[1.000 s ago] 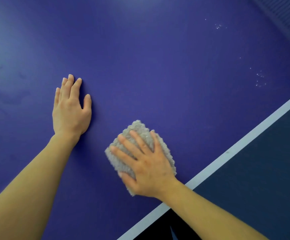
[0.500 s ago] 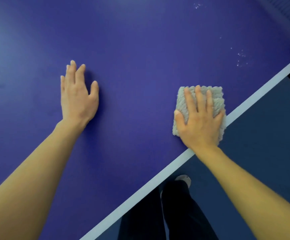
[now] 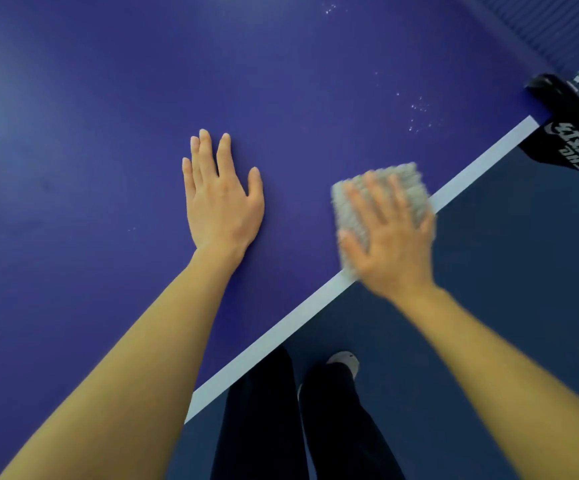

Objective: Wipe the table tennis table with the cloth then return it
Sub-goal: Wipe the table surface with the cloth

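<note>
So the left hand (image 3: pixel 222 199) stayed put the whole time, flat on the purple-blue table tennis table top (image 3: pixel 108 98) with its fingers straight and a bit spread, same as a second ago. The right hand (image 3: pixel 392 244) was the one doing stuff: palm down, fingers straight and fanned over the folded grey fluffy cloth (image 3: pixel 412 188), pressing it onto the surface rather than gripping it. It was motion-blurred, so finer detail of the fingers is hard to call.

A second earlier the cloth sat further in from the edge; half a second earlier it had slid out to the white edge stripe (image 3: pixel 281 327). Now it lay right at that stripe, at about 3 o'clock from the left hand, with its near corner over the white.

The black net clamp with white lettering (image 3: pixel 572 109) showed way more at 2 o'clock than before. Small white specks (image 3: pixel 419 112) sat at 12 o'clock from the cloth. The person's dark trouser legs (image 3: pixel 257 410) and a light shoe (image 3: pixel 343 360) stood at 6 o'clock.
</note>
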